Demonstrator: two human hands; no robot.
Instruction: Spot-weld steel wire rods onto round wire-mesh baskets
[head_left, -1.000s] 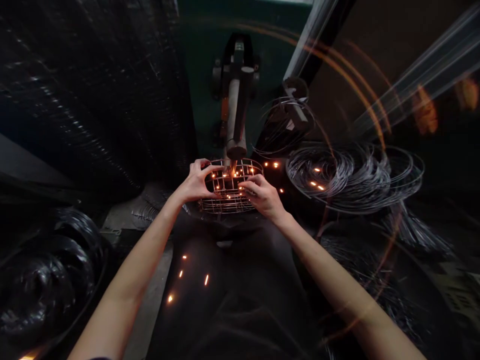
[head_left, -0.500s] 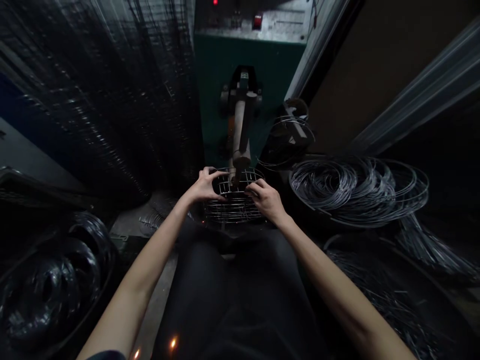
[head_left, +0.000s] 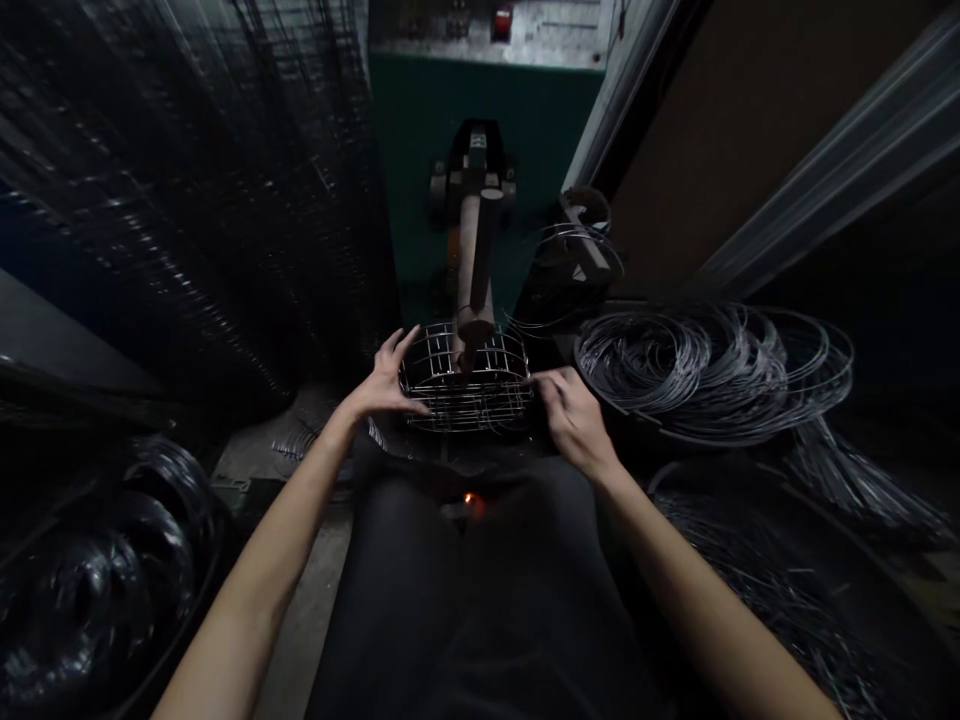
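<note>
A round wire basket [head_left: 469, 405] of shiny metal rods sits beneath the electrode arm [head_left: 474, 270] of a green welding machine. The arm's lower tip reaches down inside the basket's ring. At the basket's left side is my left hand [head_left: 381, 385], its fingers and thumb spread wide around the edge; whether it bears on the wires is hard to see. My right hand [head_left: 574, 415] is closed in a pinch, fingertips at the right end of the basket's rim. A small orange spark glows in front of the basket, over my lap.
Wire rings [head_left: 652, 360] lie heaped in a tub on the right, above a bin of loose cut wires [head_left: 750, 540]. Coiled wire parts [head_left: 112, 580] fill a container at lower left. Stacked wire grids [head_left: 172, 200] rise on the left. A red switch [head_left: 502, 22] is on the machine's panel.
My right hand has moved right, from the basket's middle to its right end. My left hand has shifted left and spread further. Sparks near my legs have changed place.
</note>
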